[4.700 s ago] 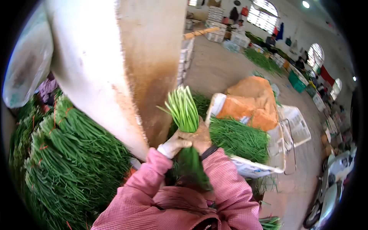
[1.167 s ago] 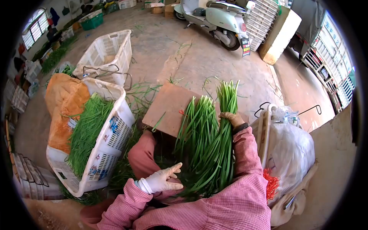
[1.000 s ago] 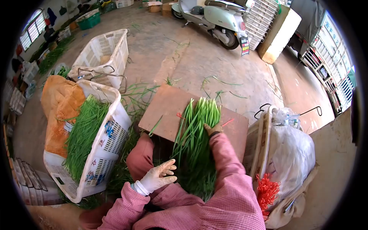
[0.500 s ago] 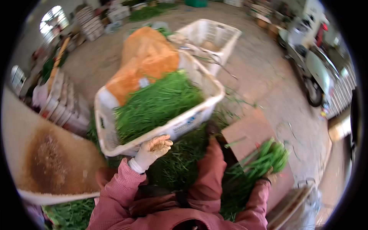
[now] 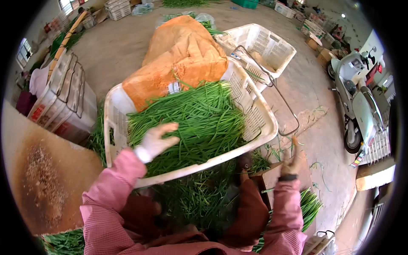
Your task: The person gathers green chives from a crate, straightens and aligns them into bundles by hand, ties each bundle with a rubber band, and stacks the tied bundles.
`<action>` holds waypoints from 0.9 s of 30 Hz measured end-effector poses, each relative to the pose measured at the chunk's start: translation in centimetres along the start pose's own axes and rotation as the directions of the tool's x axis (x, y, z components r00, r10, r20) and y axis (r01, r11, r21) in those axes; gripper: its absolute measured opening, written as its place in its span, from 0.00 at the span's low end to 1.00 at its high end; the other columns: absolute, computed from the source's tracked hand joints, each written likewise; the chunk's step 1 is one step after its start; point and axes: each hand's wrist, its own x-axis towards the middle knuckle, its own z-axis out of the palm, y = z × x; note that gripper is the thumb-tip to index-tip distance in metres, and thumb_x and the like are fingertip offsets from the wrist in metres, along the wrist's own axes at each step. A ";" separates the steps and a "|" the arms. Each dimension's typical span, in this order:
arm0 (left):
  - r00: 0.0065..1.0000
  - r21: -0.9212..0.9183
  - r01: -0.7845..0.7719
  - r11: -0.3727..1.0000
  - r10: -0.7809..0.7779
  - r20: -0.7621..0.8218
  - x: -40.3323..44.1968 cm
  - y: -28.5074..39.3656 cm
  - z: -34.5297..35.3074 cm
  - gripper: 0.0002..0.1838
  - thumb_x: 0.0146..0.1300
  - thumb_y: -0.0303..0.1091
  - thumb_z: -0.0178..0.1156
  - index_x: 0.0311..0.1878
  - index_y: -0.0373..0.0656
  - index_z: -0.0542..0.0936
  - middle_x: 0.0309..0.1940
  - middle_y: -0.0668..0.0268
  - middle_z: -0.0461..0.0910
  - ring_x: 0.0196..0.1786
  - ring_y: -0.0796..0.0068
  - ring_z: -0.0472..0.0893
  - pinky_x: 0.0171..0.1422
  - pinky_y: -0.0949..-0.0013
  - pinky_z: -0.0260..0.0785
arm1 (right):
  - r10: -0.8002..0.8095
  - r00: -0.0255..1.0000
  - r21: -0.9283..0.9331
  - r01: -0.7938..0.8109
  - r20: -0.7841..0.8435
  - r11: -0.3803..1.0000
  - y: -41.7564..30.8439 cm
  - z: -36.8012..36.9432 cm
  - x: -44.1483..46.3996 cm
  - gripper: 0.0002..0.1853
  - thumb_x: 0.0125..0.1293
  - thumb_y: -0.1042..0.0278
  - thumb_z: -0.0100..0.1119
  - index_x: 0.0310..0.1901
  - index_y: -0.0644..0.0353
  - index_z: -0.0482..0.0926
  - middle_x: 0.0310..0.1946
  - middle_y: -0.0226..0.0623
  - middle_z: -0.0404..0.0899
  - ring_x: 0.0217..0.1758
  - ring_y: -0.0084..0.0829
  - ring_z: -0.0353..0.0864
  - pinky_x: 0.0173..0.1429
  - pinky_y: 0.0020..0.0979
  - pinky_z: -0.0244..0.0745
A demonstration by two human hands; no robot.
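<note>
My left hand [image 5: 156, 142], in a pale glove, is over the front left of a pile of long green chive-like stalks [image 5: 193, 112]. Its thumb and fingers are apart, with nothing between them. The pile fills a white plastic crate [image 5: 208, 163], and orange cloth [image 5: 185, 51] is draped over its back. To the right of that crate, my right hand [image 5: 293, 158] reaches forward above a reddish-brown board [image 5: 272, 174], slightly blurred, fingers stretched out and holding nothing visible. A bunch of green stalks [image 5: 310, 208] lies on the board, partly hidden by my right forearm.
A second white crate [image 5: 282, 51] stands behind on the right, with a long metal hook [image 5: 282, 97] beside it. Stacked crates [image 5: 68, 102] and a stained board [image 5: 51, 182] are at left. Loose stalks [image 5: 195, 191] cover the floor between my legs. A scooter [image 5: 361, 97] is parked at right.
My right hand has let go of the bunch at right and moved forward. My left hand has gone from the crate's front rim to above the pile. The view has shifted.
</note>
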 end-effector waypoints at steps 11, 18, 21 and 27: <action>0.916 0.751 -0.022 0.660 -0.287 0.279 19.2 -1.8 22.4 0.55 0.38 0.59 0.63 0.64 0.36 0.50 0.64 0.50 0.49 0.65 0.57 0.53 0.65 0.61 0.49 | -0.246 0.952 -0.242 0.285 0.180 0.927 1.6 10.6 1.1 0.24 0.51 0.81 0.45 0.53 0.57 0.66 0.32 0.38 0.76 0.35 0.39 0.74 0.48 0.41 0.65; 0.803 0.586 0.233 0.776 -0.493 0.335 20.2 -4.7 20.7 0.45 0.36 0.50 0.65 0.58 0.36 0.62 0.45 0.52 0.74 0.48 0.61 0.74 0.54 0.69 0.63 | -0.162 0.962 -0.240 0.214 0.220 0.947 0.6 10.2 1.2 0.20 0.54 0.74 0.46 0.52 0.57 0.68 0.35 0.38 0.76 0.40 0.42 0.74 0.55 0.41 0.61; 0.969 -0.100 0.191 0.976 -0.172 0.176 17.1 -7.4 15.9 0.33 0.38 0.35 0.68 0.51 0.37 0.70 0.42 0.58 0.76 0.43 0.69 0.76 0.52 0.72 0.65 | -0.125 0.949 -0.271 0.206 0.288 0.940 0.1 9.9 1.5 0.18 0.56 0.72 0.47 0.51 0.59 0.69 0.38 0.42 0.76 0.43 0.43 0.73 0.55 0.42 0.60; 0.961 -0.615 0.243 0.750 -0.271 0.050 12.7 -6.3 10.7 0.27 0.40 0.20 0.68 0.47 0.39 0.71 0.41 0.66 0.75 0.40 0.77 0.74 0.50 0.71 0.67 | 0.085 0.871 -0.235 0.035 0.484 0.971 -0.5 12.7 2.4 0.52 0.45 0.49 0.64 0.62 0.66 0.42 0.62 0.50 0.49 0.65 0.42 0.50 0.66 0.39 0.49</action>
